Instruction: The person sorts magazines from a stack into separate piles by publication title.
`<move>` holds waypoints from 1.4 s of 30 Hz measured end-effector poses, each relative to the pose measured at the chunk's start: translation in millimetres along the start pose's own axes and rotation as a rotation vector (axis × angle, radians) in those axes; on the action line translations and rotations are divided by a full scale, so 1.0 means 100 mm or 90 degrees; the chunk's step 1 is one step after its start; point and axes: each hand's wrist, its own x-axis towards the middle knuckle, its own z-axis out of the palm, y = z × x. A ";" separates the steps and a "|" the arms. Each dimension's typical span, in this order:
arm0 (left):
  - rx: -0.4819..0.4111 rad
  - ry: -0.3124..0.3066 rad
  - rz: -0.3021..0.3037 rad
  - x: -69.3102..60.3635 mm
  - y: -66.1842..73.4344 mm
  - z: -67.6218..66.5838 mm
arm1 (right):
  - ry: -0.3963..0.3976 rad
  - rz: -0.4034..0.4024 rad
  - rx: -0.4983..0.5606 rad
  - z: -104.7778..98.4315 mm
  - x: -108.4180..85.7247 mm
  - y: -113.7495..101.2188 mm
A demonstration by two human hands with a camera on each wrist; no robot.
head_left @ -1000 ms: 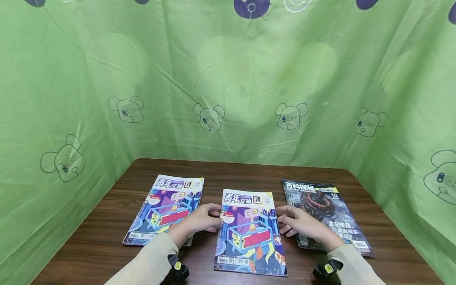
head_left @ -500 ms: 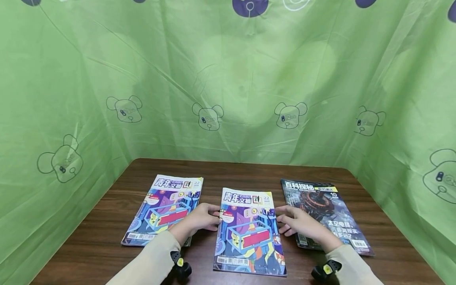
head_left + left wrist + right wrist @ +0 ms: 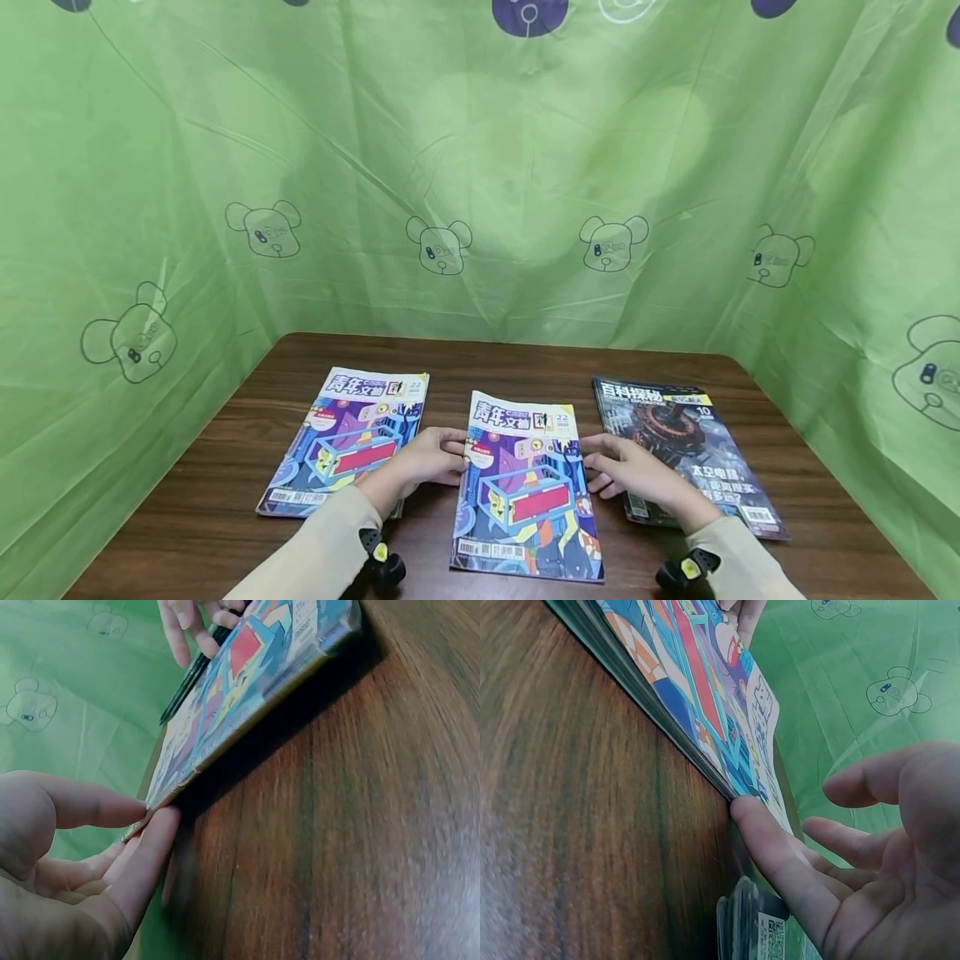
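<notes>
A magazine with a purple and blue cover lies face up in the middle of the table, seen in the head view. My left hand pinches its left edge between thumb and finger; the left wrist view shows the cover edge in that pinch, with a shadowed gap below. On the other side, my right hand has its thumb touching the right edge, as the right wrist view shows, and its fingers are loosely bent, apart from the cover.
A look-alike magazine lies to the left, partly behind the left forearm. Dark magazines lie to the right under the right forearm. The wooden table is enclosed by a green curtain with bear drawings.
The upper left part of the middle magazine has risen slightly, with my left hand at its edge. My right hand has hardly moved.
</notes>
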 end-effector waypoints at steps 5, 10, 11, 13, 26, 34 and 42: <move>-0.008 -0.024 -0.010 0.01 -0.01 -0.01 | -0.003 0.002 0.002 -0.01 0.00 0.01; -0.016 -0.056 -0.023 0.00 0.01 0.02 | -0.007 0.003 0.001 -0.01 0.00 0.00; -0.016 -0.058 -0.025 0.00 0.01 0.02 | -0.007 0.003 0.001 -0.01 0.00 0.00; -0.024 -0.066 -0.027 -0.01 0.02 0.05 | -0.005 0.004 0.000 -0.01 0.00 0.00; -0.023 -0.063 0.016 0.00 -0.01 0.11 | 0.002 -0.004 -0.004 0.01 0.00 0.03; -0.047 -0.068 0.023 0.00 -0.01 0.12 | 0.007 -0.027 -0.003 0.02 0.00 0.04; -0.082 -0.075 0.018 0.03 -0.03 0.07 | 0.033 -0.018 0.007 0.05 0.00 0.03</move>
